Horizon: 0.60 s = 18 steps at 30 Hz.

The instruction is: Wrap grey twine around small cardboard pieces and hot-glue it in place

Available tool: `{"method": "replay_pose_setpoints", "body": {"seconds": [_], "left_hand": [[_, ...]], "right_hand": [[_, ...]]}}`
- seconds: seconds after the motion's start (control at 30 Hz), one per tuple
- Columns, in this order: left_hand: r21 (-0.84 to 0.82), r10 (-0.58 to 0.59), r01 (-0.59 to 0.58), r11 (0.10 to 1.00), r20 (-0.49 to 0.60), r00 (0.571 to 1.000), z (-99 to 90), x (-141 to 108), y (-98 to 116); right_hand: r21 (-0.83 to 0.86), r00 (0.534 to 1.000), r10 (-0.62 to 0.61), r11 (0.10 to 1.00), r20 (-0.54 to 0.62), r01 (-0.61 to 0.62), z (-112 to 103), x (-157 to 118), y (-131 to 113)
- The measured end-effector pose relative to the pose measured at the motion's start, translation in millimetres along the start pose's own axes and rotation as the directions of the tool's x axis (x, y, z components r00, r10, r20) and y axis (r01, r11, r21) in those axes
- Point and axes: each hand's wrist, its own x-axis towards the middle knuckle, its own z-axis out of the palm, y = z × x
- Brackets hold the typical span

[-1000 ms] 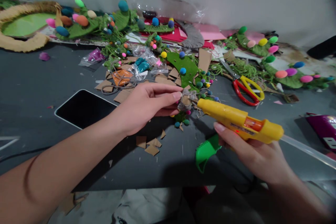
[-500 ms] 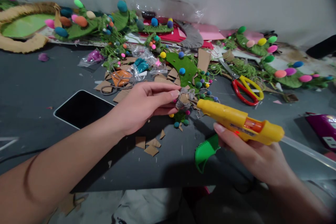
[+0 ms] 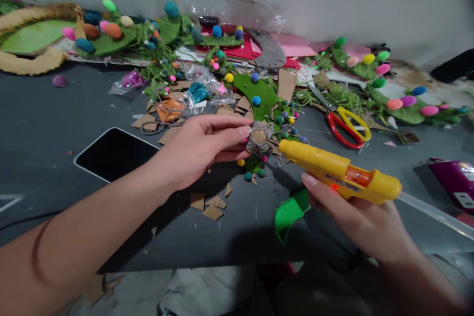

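Observation:
My left hand (image 3: 207, 150) pinches a small piece of cardboard wrapped in grey yarn (image 3: 260, 137) between thumb and fingers. Around the grip of a yellow hot glue gun (image 3: 322, 163) my right hand (image 3: 355, 217) is closed, its thumb along the side. A clear glue stick (image 3: 437, 213) sticks out of the gun's back, and a red light glows on its body. The nozzle points left, right beside the yarn-wrapped piece; whether they touch I cannot tell. Below the gun, a green plastic part (image 3: 291, 215) shows, partly hidden by my right hand.
A phone (image 3: 116, 153) lies by my left forearm. Scissors (image 3: 348, 126) with red and yellow handles rest to the right. Cardboard scraps (image 3: 213, 207) lie near the front. Green felt pieces with coloured balls (image 3: 257, 96) and a tan ring (image 3: 33, 66) line the back. A purple box (image 3: 455, 182) stands far right.
The yarn-wrapped piece and my left hand have shifted very slightly left, leaving a little more distance from the glue gun's nozzle. Both hands keep their hold.

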Motion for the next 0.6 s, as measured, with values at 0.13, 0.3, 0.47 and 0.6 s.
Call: {"method": "replay_pose_setpoints", "body": {"seconds": [0.13,0.3,0.47,0.6], "left_hand": [[-0.003,0.082,-0.082,0.997,-0.034,0.996,-3.0,0.5,9.3],[-0.047,0.167,-0.171,0.984,-0.068,0.984,-8.7,1.1,21.4],[0.023,0.199,-0.197,0.980,-0.091,0.976,-11.2,2.4,19.9],[-0.037,0.168,-0.169,0.985,-0.045,0.985,-7.9,1.2,18.0]], "right_hand": [[-0.033,1.000,0.001,0.999,0.000,-0.001,0.9,4.6,-6.7],[-0.101,0.998,0.025,0.995,0.056,-0.019,-2.5,10.1,-0.9],[-0.193,0.973,-0.043,0.977,0.227,0.088,-14.0,14.6,20.5],[-0.190,0.952,0.056,0.982,0.301,0.003,-23.4,8.1,41.6]]}}
